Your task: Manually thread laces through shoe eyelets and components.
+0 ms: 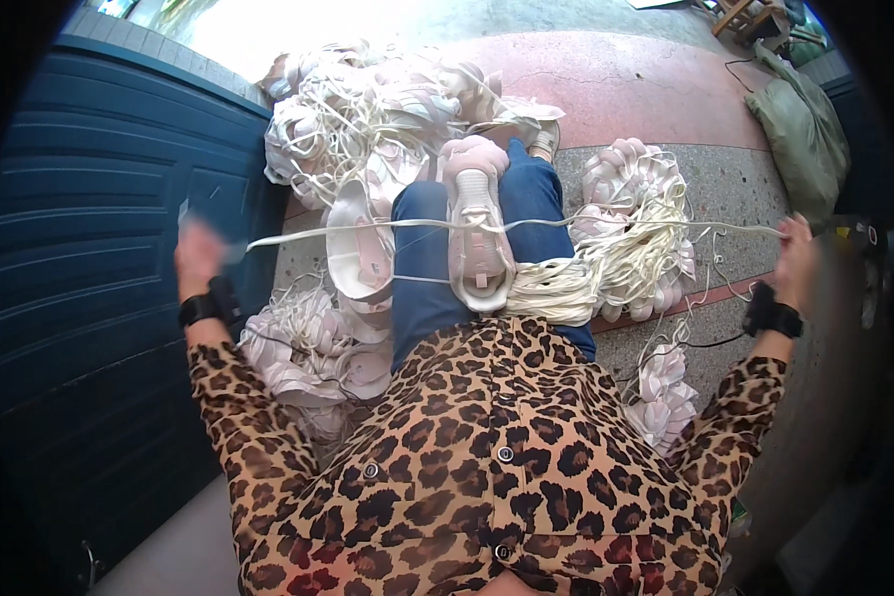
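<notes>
Shoelace (pixel 646 224), pale and flat, runs in a long line from side to side, passing through the top eyelets of a pink-and-white shoe upper (pixel 475 189). The upper rests on the person's lap between the thighs, toe pointing away, its open collar toward the body and showing a pale lining inside. The right hand (pixel 793 260), out wide, pinches one end of the lace; the left hand (pixel 200 250), just as wide and blurred, is closed on the other end, its finger positions unclear. A bundle of loose cream laces (pixel 549 290) lies across the right thigh. A white-lined upper (pixel 348 243) sits beside the left thigh, its hollow facing up. More uppers lie in loose heaps on the floor: a large heap (pixel 368 109) ahead to the left, a laced heap (pixel 631 179) to the right, a lower heap (pixel 308 343) near the left forearm. A bulky olive-green sack (pixel 800 129) stands farther right, its contents hidden.
</notes>
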Demonstrator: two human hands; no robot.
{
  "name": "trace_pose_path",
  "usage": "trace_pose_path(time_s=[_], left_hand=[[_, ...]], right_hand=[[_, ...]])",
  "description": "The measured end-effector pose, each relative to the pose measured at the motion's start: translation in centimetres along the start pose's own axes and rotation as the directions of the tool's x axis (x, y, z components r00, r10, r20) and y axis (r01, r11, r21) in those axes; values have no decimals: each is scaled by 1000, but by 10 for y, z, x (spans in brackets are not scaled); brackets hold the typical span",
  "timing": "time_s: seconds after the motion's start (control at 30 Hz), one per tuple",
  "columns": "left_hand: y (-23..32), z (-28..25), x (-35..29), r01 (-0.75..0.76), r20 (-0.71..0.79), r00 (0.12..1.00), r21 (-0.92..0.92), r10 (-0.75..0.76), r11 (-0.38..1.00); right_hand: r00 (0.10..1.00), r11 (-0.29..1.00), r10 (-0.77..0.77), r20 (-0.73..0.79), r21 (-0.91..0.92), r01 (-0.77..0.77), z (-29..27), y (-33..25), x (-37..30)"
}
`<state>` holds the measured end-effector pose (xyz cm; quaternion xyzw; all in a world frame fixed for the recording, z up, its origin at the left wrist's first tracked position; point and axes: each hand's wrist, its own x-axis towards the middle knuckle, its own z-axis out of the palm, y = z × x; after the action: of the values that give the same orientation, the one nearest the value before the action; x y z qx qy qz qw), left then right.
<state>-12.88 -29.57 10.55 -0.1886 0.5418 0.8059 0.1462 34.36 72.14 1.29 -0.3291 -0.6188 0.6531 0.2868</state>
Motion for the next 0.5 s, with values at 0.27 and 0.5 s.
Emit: trace_pose_path(time_s=[0.27, 0.5], left_hand=[[-235, 251, -97, 483, 357, 710, 380, -607, 789], [-281, 273, -118, -147, 479, 811, 723, -337, 675]], right_hand=[[555, 833, -51, 830, -271, 482, 354, 28, -219], [463, 592, -226, 857, -257, 764, 398, 39, -220]])
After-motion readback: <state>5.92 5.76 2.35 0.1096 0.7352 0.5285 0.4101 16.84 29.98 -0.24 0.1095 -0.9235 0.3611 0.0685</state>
